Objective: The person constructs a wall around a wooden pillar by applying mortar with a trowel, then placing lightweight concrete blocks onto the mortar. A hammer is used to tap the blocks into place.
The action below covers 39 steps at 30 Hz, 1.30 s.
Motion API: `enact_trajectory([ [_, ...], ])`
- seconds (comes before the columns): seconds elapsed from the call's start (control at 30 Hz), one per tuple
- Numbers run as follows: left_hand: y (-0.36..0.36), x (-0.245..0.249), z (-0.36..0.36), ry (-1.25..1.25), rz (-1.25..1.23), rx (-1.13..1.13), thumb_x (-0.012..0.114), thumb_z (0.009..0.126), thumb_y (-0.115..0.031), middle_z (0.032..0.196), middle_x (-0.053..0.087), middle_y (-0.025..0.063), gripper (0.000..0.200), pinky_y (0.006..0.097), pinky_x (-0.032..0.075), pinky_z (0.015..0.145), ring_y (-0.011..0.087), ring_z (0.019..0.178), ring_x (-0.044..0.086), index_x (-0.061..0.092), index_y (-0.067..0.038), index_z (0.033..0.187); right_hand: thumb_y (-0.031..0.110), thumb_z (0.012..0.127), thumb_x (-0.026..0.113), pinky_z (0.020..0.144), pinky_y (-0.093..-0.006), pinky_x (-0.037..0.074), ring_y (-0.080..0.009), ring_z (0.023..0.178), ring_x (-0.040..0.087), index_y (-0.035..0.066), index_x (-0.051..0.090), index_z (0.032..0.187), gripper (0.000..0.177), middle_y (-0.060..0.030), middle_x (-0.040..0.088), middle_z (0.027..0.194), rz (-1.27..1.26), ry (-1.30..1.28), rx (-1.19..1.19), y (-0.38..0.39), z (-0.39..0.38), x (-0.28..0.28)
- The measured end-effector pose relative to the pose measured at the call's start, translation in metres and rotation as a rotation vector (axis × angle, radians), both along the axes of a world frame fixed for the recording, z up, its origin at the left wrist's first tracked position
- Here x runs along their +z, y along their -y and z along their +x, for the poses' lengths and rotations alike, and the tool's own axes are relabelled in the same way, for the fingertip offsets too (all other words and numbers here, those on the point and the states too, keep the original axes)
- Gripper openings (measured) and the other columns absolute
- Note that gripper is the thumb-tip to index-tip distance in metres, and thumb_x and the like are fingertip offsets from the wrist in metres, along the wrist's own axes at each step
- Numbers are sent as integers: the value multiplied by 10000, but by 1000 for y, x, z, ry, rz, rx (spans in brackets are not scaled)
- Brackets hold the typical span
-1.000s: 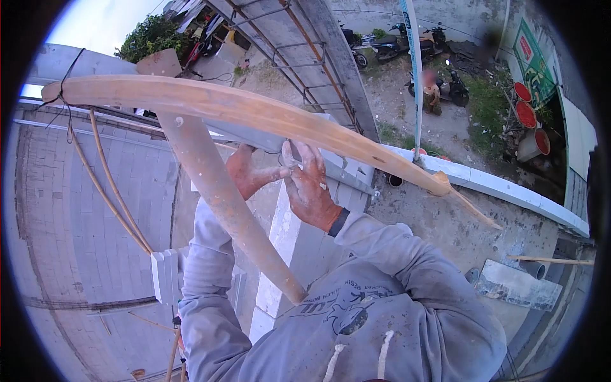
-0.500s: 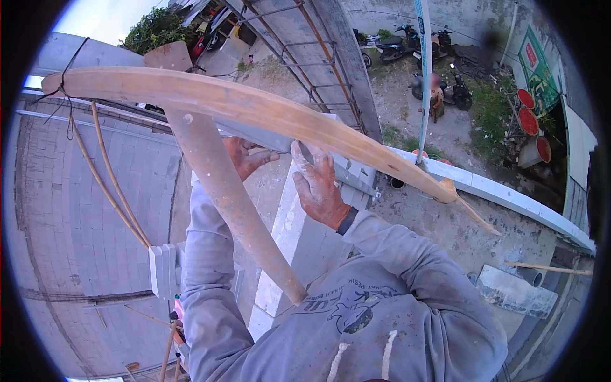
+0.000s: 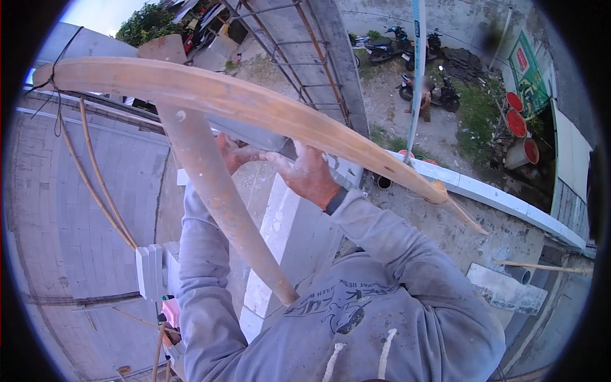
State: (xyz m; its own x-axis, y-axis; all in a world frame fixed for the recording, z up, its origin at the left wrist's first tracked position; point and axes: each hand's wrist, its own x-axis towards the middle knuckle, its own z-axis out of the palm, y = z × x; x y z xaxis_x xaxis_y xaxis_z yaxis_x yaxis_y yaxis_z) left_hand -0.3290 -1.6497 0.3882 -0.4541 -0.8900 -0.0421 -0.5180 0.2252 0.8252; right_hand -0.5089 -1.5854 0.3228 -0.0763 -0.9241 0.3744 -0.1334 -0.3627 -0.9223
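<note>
Both my hands are in the middle of the view, at a grey board or panel (image 3: 251, 132) partly hidden behind a curved wooden beam (image 3: 254, 95). My left hand (image 3: 234, 153) shows between the beam and a slanting wooden pole (image 3: 216, 191); its fingers bend round toward my right hand, and what they grip is hidden. My right hand (image 3: 307, 173), dusted white, is at the panel's right end with its thumb reaching left to the left hand's fingertips. Its other fingers pass up behind the beam. Below the hands stands a wall of pale blocks (image 3: 277, 229).
A rebar column frame (image 3: 305, 51) rises ahead. A thin upright pole (image 3: 417, 76) stands right of it. Down in the yard are a person (image 3: 426, 105), motorbikes (image 3: 382, 46) and red-topped buckets (image 3: 516, 123). Pale blocks (image 3: 149, 272) are stacked at left.
My right hand has moved left and turned, bringing its thumb to my left hand's fingertips. My left hand's spread fingers have drawn in. The whole view has shifted slightly.
</note>
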Motion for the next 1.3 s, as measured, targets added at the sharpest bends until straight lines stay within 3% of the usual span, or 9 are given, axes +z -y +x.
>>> enact_trajectory([
  [0.23,8,-1,10,83,-44,0,785,671,-108,998,644,77,432,325,453,827,180,933,587,591,-2,1042,247,738,676,777,-450,391,-390,872,482,-12,580,990,374,-228,521,939,-272,2,-193,10,12,-16],
  [0.5,-33,49,-31,487,-140,-43,746,732,-249,1033,642,116,502,358,437,864,234,964,594,572,-15,1141,288,772,654,993,-431,299,-393,1156,417,-29,435,1233,601,-253,464,1215,-107,29,17,6,2,-13],
  [0.57,-54,55,-37,773,-207,311,745,718,-293,991,647,111,441,343,437,829,239,977,583,626,-25,1047,293,768,657,996,-428,297,-391,1158,415,-30,435,1234,609,-253,464,1215,-111,23,22,7,1,-14],
  [0.9,-177,84,45,585,-486,561,563,842,-134,1175,582,140,311,326,416,912,227,1085,558,586,-22,1131,323,822,623,980,-366,323,-287,1151,435,-50,417,1230,589,-193,464,1218,37,343,195,6,-11,-25],
  [1.0,-256,87,70,248,-526,871,550,866,-138,1138,601,131,304,307,429,892,196,1044,574,577,6,1132,187,861,566,948,-377,360,-306,1074,476,10,497,1131,331,-123,524,1101,-71,50,-21,1,-12,-111],
  [1.07,-326,90,72,258,-638,1061,512,895,-119,982,651,102,208,293,462,828,171,915,603,632,12,1004,44,825,476,932,-355,393,-279,1071,485,81,528,1158,339,-112,518,1143,-539,-710,-16,-21,-34,-161],
  [1.13,-401,67,61,43,-588,1184,532,850,-95,897,653,86,162,274,473,770,169,843,614,655,-17,920,127,826,495,960,-408,360,-343,1117,452,46,520,1208,392,-160,527,1188,-470,-1028,347,-19,-72,-307],
  [1.2,-468,17,53,-37,-468,1199,550,841,-222,842,653,92,236,300,472,741,193,778,616,648,-25,927,103,828,474,765,-356,484,-212,954,586,132,520,1228,404,-124,572,1144,-283,-1733,774,-66,-90,-315],
  [1.3,-560,-46,10,282,150,1291,497,885,-342,835,658,89,312,361,461,796,279,808,612,670,-82,881,238,779,530,625,-398,514,-267,774,664,156,699,783,188,-90,678,858,-548,-2000,1180,-107,-134,-393],
])
